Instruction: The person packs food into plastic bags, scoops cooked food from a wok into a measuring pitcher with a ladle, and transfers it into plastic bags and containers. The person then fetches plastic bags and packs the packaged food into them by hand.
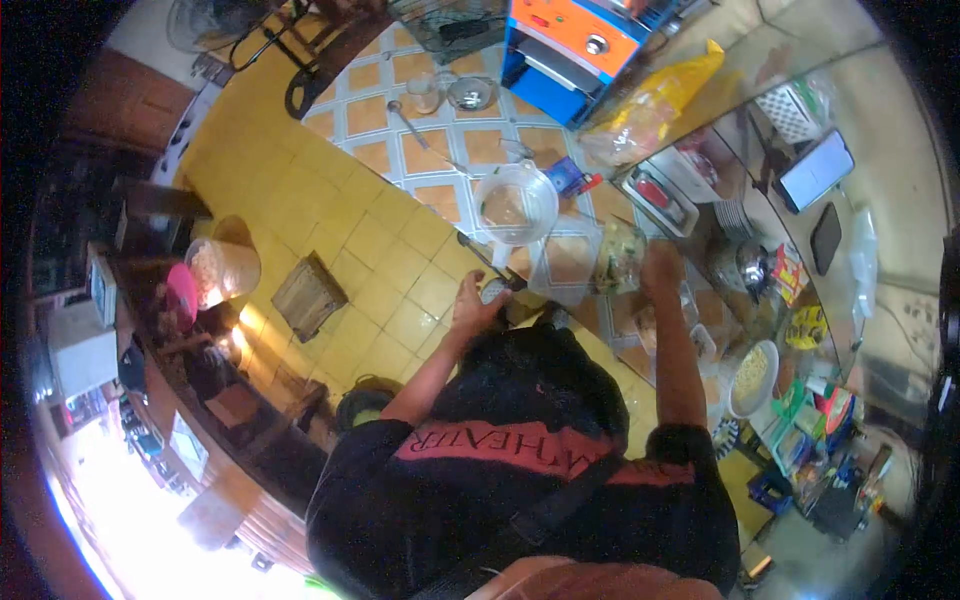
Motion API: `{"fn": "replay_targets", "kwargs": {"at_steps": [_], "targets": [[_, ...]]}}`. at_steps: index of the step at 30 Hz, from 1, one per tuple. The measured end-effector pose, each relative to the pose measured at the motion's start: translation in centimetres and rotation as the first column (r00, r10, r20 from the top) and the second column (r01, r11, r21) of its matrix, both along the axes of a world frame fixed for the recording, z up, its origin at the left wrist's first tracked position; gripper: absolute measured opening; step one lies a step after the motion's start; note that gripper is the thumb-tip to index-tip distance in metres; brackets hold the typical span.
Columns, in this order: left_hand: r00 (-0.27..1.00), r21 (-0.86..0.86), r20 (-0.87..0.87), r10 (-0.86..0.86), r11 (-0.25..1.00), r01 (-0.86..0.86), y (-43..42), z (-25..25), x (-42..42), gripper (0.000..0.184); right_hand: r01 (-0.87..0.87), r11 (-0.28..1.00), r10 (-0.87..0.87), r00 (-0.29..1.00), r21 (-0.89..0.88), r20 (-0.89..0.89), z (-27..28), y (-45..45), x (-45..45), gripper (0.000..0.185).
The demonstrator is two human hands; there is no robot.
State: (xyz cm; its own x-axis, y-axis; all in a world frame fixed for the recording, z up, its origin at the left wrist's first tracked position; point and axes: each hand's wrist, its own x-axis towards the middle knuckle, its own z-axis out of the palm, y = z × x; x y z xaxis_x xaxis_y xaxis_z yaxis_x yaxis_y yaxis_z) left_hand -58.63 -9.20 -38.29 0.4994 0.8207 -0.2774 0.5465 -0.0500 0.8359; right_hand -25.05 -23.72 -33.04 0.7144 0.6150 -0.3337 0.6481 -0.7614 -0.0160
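My left hand (476,303) is held off the table's near edge, its fingers curved around a small whitish round item (492,291) that is too small to name. My right hand (662,270) reaches over the table, beside a clear bag or container of pale green and yellow food (621,257); its fingertips are blurred. Left of that food lies a flat clear plastic container (565,262). A round clear tub (516,204) stands behind it. Small clear containers (700,343) sit below my right hand.
The tiled table (372,119) carries a ladle (420,130), a metal bowl (472,94), an orange and blue machine (566,50) and a yellow bag (668,98). A bowl of pale pieces (752,379) stands at right, near a phone (816,172). A wooden stool (309,297) is on the floor.
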Motion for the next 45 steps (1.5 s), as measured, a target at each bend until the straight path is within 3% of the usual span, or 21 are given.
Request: {"fn": "replay_targets", "kwargs": {"at_steps": [3, 4, 6, 7, 9, 10, 12, 16, 18, 21, 25, 26, 27, 30, 31, 33, 37, 40, 42, 43, 45], "targets": [[0.995, -0.136, -0.042, -0.089, 0.987, 0.083, -0.5, -1.8, 0.0, 0.051, -0.175, 0.882, -0.019, 0.914, 0.438, 0.404, -12.4, -4.5, 4.2, 0.028], [0.997, -0.136, -0.04, -0.071, 0.989, 0.065, -0.6, -1.6, 0.3, 0.051, -0.192, 0.878, -0.003, 0.914, 0.438, 0.405, -11.3, -3.8, 4.3, 0.028], [0.986, -0.274, -0.017, -0.166, 0.949, 0.155, -0.6, -1.6, 1.3, 0.045, -0.003, 0.991, -0.012, 0.993, 0.132, 0.116, -9.7, -2.9, 5.5, 0.026], [0.988, -0.276, -0.015, -0.152, 0.951, 0.142, -0.8, -1.8, 1.8, 0.045, -0.017, 0.991, 0.001, 0.993, 0.13, 0.118, -9.5, -3.0, 5.9, 0.026], [0.987, -0.288, 0.077, -0.14, 0.945, 0.157, -1.0, -1.8, 2.9, 0.039, -0.169, 0.971, 0.195, 0.969, 0.166, -0.153, -9.0, -3.9, 6.7, 0.025], [0.988, -0.282, 0.085, -0.132, 0.947, 0.151, -0.7, -1.7, 3.7, 0.039, -0.179, 0.969, 0.204, 0.968, 0.169, -0.143, -9.0, -3.9, 6.9, 0.025], [0.983, -0.268, -0.003, -0.186, 0.947, 0.178, -1.1, -1.4, 4.4, 0.042, 0.008, 0.675, 0.261, 0.932, 0.738, -0.25, -9.2, -5.0, 6.1, 0.023], [0.976, -0.181, -0.101, -0.194, 0.968, 0.174, -1.9, -1.7, 5.6, 0.047, -0.104, 0.827, 0.236, 0.956, 0.552, -0.173, -1.3, -2.9, 2.1, 0.022], [0.977, -0.107, 0.0, -0.213, 0.971, 0.212, -2.1, -2.1, 6.1, 0.051, -0.273, 0.746, 0.358, 0.934, 0.607, -0.019, 1.6, -1.5, -0.3, 0.026], [0.972, -0.016, 0.016, -0.235, 0.972, 0.236, -2.4, -0.4, 7.1, 0.049, -0.288, 0.669, 0.333, 0.94, 0.685, 0.07, 3.6, -1.5, -1.6, 0.026], [0.954, -0.144, -0.104, -0.281, 0.953, 0.265, -3.3, -3.0, 8.8, 0.052, -0.321, 0.709, 0.276, 0.946, 0.628, 0.172, 5.8, -2.4, -2.3, 0.023], [0.944, 0.015, 0.033, -0.329, 0.944, 0.329, -3.5, -3.9, 9.3, 0.052, -0.287, 0.683, 0.28, 0.952, 0.671, 0.122, 6.2, -2.4, -2.7, 0.021], [0.907, 0.18, 0.161, -0.39, 0.915, 0.361, -3.9, -4.8, 9.7, 0.053, -0.25, 0.656, 0.286, 0.955, 0.712, 0.072, 6.3, -2.3, -3.1, 0.02], [0.913, 0.152, 0.09, -0.398, 0.912, 0.382, -5.2, -6.5, 11.0, 0.053, 0.001, 0.706, 0.187, 0.964, 0.708, -0.188, 5.1, -1.9, -4.5, 0.02], [0.91, 0.154, 0.092, -0.405, 0.908, 0.389, -5.5, -6.8, 11.2, 0.053, 0.004, 0.706, 0.18, 0.966, 0.708, -0.185, 4.8, -1.8, -5.1, 0.02], [0.924, 0.104, 0.069, -0.375, 0.924, 0.367, -6.0, -7.5, 11.4, 0.052, 0.043, 0.871, 0.111, 0.953, 0.489, -0.281, 4.1, -1.7, -5.8, 0.029], [0.908, 0.154, 0.177, -0.38, 0.922, 0.356, -6.1, -8.6, 11.8, 0.052, -0.072, 0.8, 0.205, 0.966, 0.595, -0.159, -0.8, -2.6, -4.7, 0.029], [0.874, 0.034, 0.124, -0.47, 0.882, 0.469, -5.4, -7.9, 12.0, 0.05, -0.127, 0.82, 0.237, 0.963, 0.558, -0.129, -1.9, -2.6, -3.9, 0.037], [0.815, -0.089, 0.27, -0.513, 0.829, 0.552, -5.4, -6.2, 11.3, 0.053, -0.225, 0.914, 0.21, 0.974, 0.337, 0.079, -2.4, -2.4, -3.8, 0.042], [0.823, -0.084, 0.266, -0.502, 0.839, 0.538, -5.3, -5.5, 11.3, 0.053, -0.239, 0.908, 0.226, 0.971, 0.343, 0.08, -2.1, -1.4, -3.9, 0.042], [0.789, 0.204, 0.393, -0.472, 0.881, 0.426, -5.3, -4.2, 11.2, 0.043, -0.24, 0.95, 0.239, 0.971, 0.202, 0.031, -0.9, 0.4, -4.5, 0.034]]}}
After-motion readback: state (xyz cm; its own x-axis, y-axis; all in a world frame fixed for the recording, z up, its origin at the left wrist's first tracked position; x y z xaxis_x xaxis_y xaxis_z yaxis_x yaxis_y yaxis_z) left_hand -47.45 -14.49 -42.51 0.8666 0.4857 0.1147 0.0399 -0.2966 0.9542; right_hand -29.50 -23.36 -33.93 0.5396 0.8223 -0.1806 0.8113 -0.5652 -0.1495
